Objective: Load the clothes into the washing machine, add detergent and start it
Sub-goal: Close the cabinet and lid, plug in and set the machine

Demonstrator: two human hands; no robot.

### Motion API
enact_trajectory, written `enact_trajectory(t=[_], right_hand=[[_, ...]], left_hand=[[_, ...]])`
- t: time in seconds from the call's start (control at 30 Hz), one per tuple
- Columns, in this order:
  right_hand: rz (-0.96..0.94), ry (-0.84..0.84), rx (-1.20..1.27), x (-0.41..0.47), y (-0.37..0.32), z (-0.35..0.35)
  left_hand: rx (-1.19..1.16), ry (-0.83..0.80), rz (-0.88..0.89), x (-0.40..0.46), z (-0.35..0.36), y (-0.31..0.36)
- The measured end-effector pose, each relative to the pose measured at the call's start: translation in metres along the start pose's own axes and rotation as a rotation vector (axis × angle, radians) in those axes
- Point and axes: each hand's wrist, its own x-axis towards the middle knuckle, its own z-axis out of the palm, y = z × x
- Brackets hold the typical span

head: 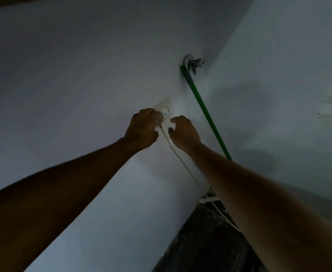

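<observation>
Both forearms fill the foreground, reaching toward 12 o'clock at the wall. Left hand [142, 127] curled on the white plug [161, 117] at the socket [164, 107]; right hand [183, 132] just beside at 3 o'clock, fingers loosely curled, grip unclear. Cord [177, 154] runs toward 5 o'clock. Washing machine not in view. Left is nearer the plug; push-in axis looks straight into the wall.

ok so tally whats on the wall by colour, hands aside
white: 2, wall socket and cable running down from it
green: 1, hose leading down from the tap
grey: 1, tap
total: 4
</observation>
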Motion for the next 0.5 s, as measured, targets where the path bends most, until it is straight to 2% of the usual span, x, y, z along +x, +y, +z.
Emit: enact_trajectory(t=[0.1, 0.4, 0.5], right_hand=[[0.076, -0.024, 0.040, 0.016, 0.008, 0.010], [0.148, -0.211, 0.064, 0.069, 0.009, 0.047], [0.166, -0.256, 0.068, 0.073, 0.009, 0.056]], left_hand=[[0.082, -0.040, 0.093, 0.022, 0.011, -0.007], [0.239, -0.142, 0.145, 0.069, 0.030, -0.030], [0.334, -0.112, 0.203, 0.076, 0.036, -0.044]])
